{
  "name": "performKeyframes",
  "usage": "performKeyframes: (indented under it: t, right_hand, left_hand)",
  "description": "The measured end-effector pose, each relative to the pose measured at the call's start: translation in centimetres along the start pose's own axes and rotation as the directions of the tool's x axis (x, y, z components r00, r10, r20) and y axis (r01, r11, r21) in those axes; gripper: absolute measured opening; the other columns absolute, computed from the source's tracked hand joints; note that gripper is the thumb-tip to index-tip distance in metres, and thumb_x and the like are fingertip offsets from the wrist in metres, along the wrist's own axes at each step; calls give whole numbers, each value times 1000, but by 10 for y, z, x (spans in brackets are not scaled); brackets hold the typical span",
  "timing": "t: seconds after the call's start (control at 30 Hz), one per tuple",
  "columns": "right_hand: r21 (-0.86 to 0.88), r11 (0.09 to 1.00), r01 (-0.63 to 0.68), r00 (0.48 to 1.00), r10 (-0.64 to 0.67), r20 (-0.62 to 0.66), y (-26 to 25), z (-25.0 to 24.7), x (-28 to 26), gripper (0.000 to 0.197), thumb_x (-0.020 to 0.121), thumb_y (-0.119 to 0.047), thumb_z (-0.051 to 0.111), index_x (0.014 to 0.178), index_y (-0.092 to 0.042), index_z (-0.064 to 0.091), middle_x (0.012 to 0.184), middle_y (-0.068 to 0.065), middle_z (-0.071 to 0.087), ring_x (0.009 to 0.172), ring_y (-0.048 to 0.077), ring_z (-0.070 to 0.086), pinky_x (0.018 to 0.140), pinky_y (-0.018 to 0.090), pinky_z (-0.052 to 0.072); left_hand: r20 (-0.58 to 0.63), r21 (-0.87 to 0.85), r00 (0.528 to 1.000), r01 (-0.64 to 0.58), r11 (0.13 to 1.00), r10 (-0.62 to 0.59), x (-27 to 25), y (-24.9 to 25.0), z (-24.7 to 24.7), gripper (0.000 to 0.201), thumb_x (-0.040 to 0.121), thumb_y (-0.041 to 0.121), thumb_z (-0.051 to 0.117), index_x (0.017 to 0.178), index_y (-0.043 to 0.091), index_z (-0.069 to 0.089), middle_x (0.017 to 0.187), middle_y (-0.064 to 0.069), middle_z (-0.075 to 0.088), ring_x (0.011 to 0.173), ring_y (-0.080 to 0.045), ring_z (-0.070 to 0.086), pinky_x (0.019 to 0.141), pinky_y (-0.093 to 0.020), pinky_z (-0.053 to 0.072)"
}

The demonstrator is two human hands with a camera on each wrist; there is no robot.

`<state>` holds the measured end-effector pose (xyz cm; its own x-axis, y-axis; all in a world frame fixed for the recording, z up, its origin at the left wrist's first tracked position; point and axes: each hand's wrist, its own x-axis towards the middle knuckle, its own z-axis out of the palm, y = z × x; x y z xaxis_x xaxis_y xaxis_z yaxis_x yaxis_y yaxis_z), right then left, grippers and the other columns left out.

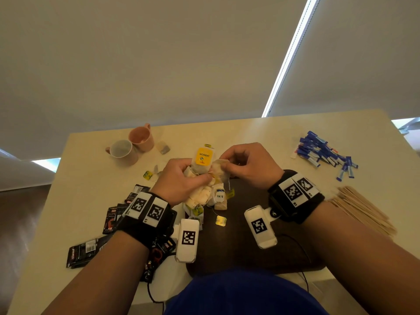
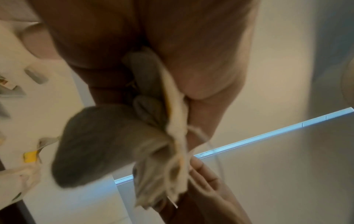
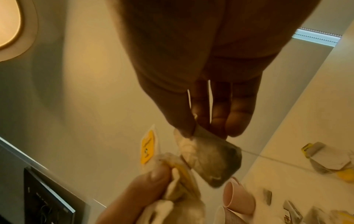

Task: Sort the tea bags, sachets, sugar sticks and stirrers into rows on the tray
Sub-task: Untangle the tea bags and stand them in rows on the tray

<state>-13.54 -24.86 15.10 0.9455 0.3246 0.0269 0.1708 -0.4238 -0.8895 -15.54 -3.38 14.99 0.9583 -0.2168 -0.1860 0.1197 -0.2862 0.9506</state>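
Observation:
My left hand (image 1: 193, 176) grips a tangled bunch of tea bags (image 1: 200, 194) held above the dark tray (image 1: 250, 251); their strings and tags hang down. A yellow "MOMENT" bag (image 1: 203, 156) sticks up from the bunch. My right hand (image 1: 227, 164) pinches one tea bag (image 1: 219, 169) at the bunch's right side. In the right wrist view thumb and forefinger (image 3: 184, 127) pinch the grey bag (image 3: 216, 159) by its top, beside the left thumb (image 3: 155, 174). The left wrist view shows the bunch (image 2: 153, 144) against my palm.
Black sachets (image 1: 84, 251) lie scattered at the left of the table. Blue sugar sticks (image 1: 322, 153) are piled at the far right, wooden stirrers (image 1: 361, 208) nearer on the right. Two pink cups (image 1: 131, 144) lie at the far left, with loose tea bags (image 1: 163, 147) nearby.

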Motion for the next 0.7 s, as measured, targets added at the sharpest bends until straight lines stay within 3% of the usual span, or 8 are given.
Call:
performKeyframes:
  t: [0.2,0.3,0.37,0.47,0.57,0.7]
  right_hand:
    - [128,992,-14,1000,16,-12,0,3,-1,9,87,-4,72,95,-2,72,81,16,71,72,31,68,69,45,60]
    - [176,984,-10,999,15,-29,2,5,-2,12,87,-7,72,97,-1,71,82,16,72,72,31,69,68,43,61]
    - [217,976,-21,1000,24,-11,5,7,-3,22,89,-10,70,109,-1,68,91,16,73,79,28,72,71,37,62]
    - [338,928,-157,981,107,160,13,10,-11,35,93,-5,62,128,-1,57,109,17,72,100,24,71,87,33,58]
    - [303,930,-209,954,125,274,22,16,-21,28,94,-3,61,121,-7,62,108,8,74,105,13,69,92,24,52]
    - [234,961,-149,969,94,230,27,30,-26,17,95,-8,61,105,-5,75,101,4,76,99,12,70,87,21,53]
  left_hand:
    - [-17,14,1000,5,1000,-4,0,5,3,16,80,7,80,84,21,77,83,-5,77,74,-15,73,68,-29,59]
    - [-33,-10,999,24,1000,-25,1,7,4,9,81,6,80,85,13,77,84,-12,77,76,-24,72,70,-37,58]
    - [-45,-34,998,34,999,-36,2,8,3,7,80,6,80,84,12,77,82,-9,77,75,-23,73,69,-38,58]
    - [-55,-109,998,36,993,-42,2,12,1,16,81,5,79,84,20,76,82,1,78,78,-14,74,70,-30,58]
    - [-72,-165,996,32,986,-45,3,16,0,22,82,4,77,82,26,79,89,0,78,86,-17,75,78,-33,59]
    - [-102,-203,993,32,979,-54,8,16,2,20,79,6,80,81,26,80,92,-6,78,90,-26,74,86,-43,58]
